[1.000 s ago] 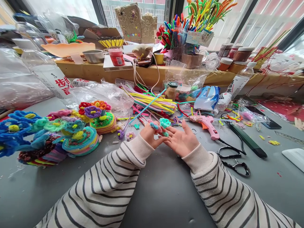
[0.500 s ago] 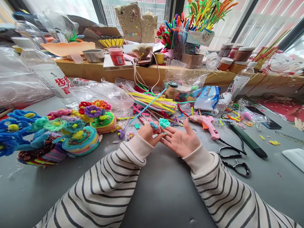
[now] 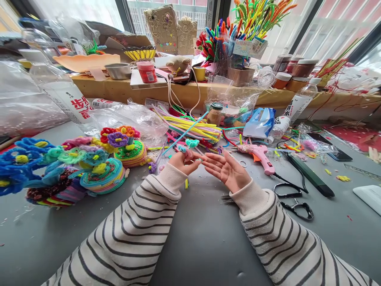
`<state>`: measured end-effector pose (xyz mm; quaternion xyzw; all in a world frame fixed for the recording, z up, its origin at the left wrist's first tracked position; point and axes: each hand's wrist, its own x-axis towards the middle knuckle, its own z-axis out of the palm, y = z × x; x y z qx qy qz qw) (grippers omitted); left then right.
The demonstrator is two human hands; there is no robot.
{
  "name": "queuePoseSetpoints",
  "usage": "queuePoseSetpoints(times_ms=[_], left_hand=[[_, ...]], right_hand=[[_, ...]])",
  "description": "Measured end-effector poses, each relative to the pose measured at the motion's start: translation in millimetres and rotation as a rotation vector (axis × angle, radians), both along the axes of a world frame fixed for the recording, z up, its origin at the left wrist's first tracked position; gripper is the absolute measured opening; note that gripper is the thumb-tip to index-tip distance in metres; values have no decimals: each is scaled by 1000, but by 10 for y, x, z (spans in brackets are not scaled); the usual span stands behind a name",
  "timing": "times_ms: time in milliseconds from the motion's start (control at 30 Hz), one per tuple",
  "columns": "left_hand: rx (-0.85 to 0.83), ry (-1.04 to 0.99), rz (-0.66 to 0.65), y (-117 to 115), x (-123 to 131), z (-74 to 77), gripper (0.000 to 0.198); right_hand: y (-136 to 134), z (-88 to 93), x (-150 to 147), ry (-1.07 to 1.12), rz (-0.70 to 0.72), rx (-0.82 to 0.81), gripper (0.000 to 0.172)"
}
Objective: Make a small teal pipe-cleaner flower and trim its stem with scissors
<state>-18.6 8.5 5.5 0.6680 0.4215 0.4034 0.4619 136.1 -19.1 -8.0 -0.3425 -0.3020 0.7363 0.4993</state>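
My left hand is closed around small fuzzy pipe-cleaner flowers. A mint-green flower pokes up above its fingers, and a pink and light-blue one sits beside it, partly covered by the fingers. Palm up and fingers spread, my right hand holds nothing, its fingertips close to those of the left. Behind the hands lies a bundle of pipe cleaners, with a long blue one across it. A pink glue gun rests just right of my right hand.
Finished pipe-cleaner flower cakes stand at the left. Black-handled scissors and a dark green cutter-like tool lie at the right. Further back are a small jar, a blue-white packet and a water bottle.
The mint-green flower has moved left and up, away from my right fingertips, to above my left hand. My left hand has shifted slightly left, and the right hand has tilted.
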Motion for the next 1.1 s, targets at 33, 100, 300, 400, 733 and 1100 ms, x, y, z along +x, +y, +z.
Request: queuePoseSetpoints(times_ms=[33,100,300,400,733,1100], left_hand=[[-30,-8,12,6,0,2,32],[-80,-20,42,25,-3,-4,27],[-22,-27,65,55,-35,-23,20],[61,113,123,51,-54,-32,17],[205,848,-46,145,-28,-253,11],[126,618,66,129,-21,-300,9]], right_hand=[[9,-2,23,-80,-29,7,31],[29,-4,88,-253,-82,25,21],[47,30,293,-1056,-19,352,10],[29,38,313,-1341,137,398,3],[16,-42,248,-1511,251,427,9],[-4,-24,135,-1317,66,405,11]])
